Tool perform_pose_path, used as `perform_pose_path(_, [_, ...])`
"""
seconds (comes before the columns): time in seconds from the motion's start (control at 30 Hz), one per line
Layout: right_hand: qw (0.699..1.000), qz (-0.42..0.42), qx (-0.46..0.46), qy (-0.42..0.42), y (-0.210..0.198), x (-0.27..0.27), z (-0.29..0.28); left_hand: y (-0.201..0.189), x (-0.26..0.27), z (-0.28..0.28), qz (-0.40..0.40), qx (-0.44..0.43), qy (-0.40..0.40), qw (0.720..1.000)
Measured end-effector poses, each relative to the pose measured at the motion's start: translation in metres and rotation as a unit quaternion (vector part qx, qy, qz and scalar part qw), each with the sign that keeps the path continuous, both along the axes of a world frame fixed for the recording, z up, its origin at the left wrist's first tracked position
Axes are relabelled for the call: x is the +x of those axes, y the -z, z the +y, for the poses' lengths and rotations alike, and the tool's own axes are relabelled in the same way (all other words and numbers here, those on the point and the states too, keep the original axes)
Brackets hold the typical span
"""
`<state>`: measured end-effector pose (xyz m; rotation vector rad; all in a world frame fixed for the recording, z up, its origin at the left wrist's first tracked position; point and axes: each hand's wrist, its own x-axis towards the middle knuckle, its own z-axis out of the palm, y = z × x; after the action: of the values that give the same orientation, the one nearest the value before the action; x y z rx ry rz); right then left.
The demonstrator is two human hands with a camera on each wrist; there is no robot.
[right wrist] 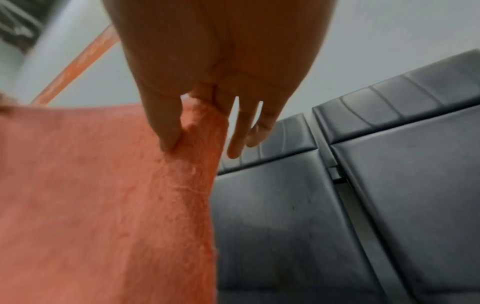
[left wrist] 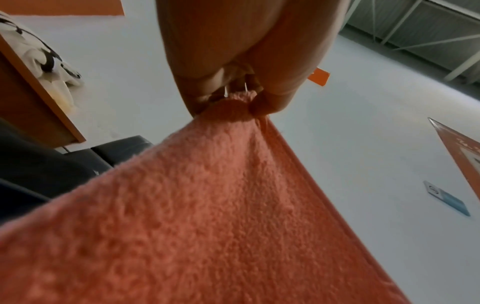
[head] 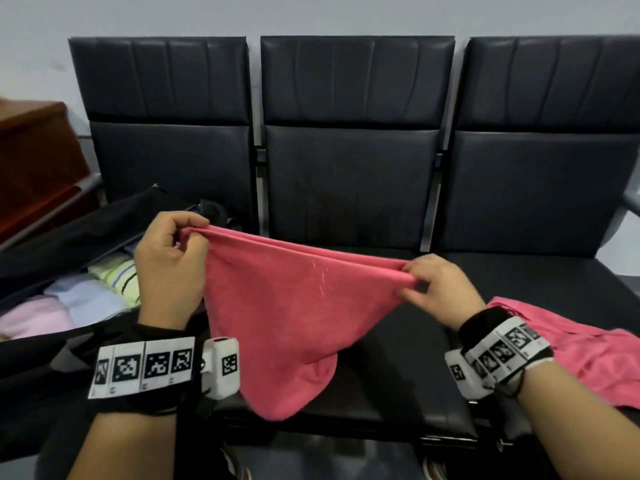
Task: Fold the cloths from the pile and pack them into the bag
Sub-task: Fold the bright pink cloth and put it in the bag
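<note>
Both my left hand [head: 169,261] and right hand [head: 440,289] pinch a pink cloth [head: 294,313] half-folded at centre. Folded cloths [head: 79,299] fill the bag [head: 52,244] at nine o'clock; another cloth [head: 588,355] waits at three o'clock.

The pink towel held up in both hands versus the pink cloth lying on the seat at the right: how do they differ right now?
The held pink terry towel hangs in the air, pinched at its upper corners by the left hand and right hand; the other pink cloth lies on the black seat, untouched. The held towel's top edge is doubled and taut, with the rest sagging to a point; the lying cloth is spread flat and wrinkled. They share the same pink colour, and neither is in the bag.
</note>
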<state>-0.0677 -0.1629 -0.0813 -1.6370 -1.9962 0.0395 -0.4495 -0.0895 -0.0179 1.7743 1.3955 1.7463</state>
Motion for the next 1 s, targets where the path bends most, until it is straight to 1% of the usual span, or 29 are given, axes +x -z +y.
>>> perform_pose_path(0.07, [0.995, 0.085, 0.036, 0.024, -0.021, 0.006, 0.003, -0.004, -0.005, 0.006, 0.004, -0.001, -0.012, 1.0])
perform_pose_path(0.13, [0.987, 0.142, 0.065, 0.032, -0.038, 0.007, 0.007, -0.007, -0.008, 0.01, 0.0, 0.001, -0.024, 1.0])
perform_pose_path(0.33, [0.965, 0.23, 0.115, 0.043, -0.069, -0.002, 0.009, -0.017, -0.009, 0.015, -0.014, -0.013, -0.054, 0.998])
perform_pose_path(0.37, [0.964, 0.232, 0.126, 0.037, -0.072, -0.004, 0.007, -0.018, -0.009, 0.015, -0.02, -0.015, -0.058, 0.998])
perform_pose_path(0.47, [0.969, 0.192, 0.153, 0.026, -0.08, -0.008, 0.0, -0.021, -0.012, 0.014, -0.025, -0.009, -0.066, 0.997])
perform_pose_path(0.57, [0.973, 0.186, 0.133, 0.024, -0.084, -0.008, -0.005, -0.021, -0.016, 0.014, -0.017, 0.012, -0.071, 0.997])
perform_pose_path(0.63, [0.972, 0.206, 0.109, 0.009, -0.085, -0.006, -0.01, -0.02, -0.018, 0.015, -0.024, 0.015, -0.073, 0.997])
perform_pose_path(0.7, [0.964, 0.244, 0.104, 0.004, -0.086, -0.004, -0.015, -0.019, -0.019, 0.015, -0.04, 0.015, -0.072, 0.996])
perform_pose_path(0.8, [0.935, 0.328, 0.137, -0.013, -0.089, 0.0, -0.022, -0.02, -0.02, 0.013, -0.069, 0.024, -0.061, 0.996])
perform_pose_path(0.83, [0.927, 0.345, 0.145, -0.021, -0.091, 0.001, -0.024, -0.021, -0.02, 0.012, -0.071, 0.028, -0.058, 0.995])
perform_pose_path(0.9, [0.923, 0.354, 0.149, -0.024, -0.092, 0.003, -0.025, -0.024, -0.018, 0.012, -0.07, 0.029, -0.054, 0.996])
perform_pose_path(1.0, [0.931, 0.334, 0.146, 0.024, -0.088, 0.008, -0.015, -0.02, -0.012, 0.02, -0.06, 0.013, -0.038, 0.997])
